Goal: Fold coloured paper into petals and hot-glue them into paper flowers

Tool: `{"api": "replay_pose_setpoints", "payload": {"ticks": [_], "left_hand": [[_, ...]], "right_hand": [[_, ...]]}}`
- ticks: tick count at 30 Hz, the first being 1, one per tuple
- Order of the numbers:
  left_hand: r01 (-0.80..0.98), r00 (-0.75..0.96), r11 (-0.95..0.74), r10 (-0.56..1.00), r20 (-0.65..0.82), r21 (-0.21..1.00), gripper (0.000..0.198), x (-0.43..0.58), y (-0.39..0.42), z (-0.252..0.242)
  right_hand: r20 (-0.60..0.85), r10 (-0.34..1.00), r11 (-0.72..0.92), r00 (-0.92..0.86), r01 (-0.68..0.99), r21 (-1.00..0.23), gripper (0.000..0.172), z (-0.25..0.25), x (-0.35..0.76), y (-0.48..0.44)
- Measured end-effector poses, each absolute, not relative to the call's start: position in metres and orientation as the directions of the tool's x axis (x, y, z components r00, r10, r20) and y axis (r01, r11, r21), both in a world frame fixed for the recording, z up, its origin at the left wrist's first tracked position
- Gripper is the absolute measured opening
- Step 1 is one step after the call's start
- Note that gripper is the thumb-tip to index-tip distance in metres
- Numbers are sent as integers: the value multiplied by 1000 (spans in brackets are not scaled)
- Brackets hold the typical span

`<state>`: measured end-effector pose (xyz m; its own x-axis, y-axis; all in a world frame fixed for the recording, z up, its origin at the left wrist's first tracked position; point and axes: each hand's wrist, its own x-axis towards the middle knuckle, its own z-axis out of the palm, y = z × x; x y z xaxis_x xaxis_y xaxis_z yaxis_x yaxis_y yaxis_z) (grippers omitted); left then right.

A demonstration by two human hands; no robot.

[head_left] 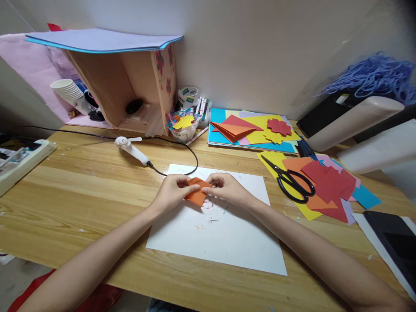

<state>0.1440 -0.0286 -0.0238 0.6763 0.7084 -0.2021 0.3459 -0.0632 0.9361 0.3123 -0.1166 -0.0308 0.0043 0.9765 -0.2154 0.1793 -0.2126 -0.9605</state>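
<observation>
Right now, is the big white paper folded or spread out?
Spread out: the white paper lies flat on the table below the orange paper, all four corners showing.

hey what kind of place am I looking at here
Probably a craft workspace, though home or classroom I can't tell. Scissors lie on coloured paper, markers stand at the back, and the left hand and right hand hold folded orange paper.
</observation>
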Motion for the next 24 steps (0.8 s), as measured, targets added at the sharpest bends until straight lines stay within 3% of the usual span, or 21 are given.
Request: {"api": "replay_pose_setpoints", "payload": {"ticks": [24], "left_hand": [[379,665,-62,712,-225,923,31,145,-28,-30]], "right_hand": [[-231,971,-208,-69,244,-947,19,-23,315,-116]]}}
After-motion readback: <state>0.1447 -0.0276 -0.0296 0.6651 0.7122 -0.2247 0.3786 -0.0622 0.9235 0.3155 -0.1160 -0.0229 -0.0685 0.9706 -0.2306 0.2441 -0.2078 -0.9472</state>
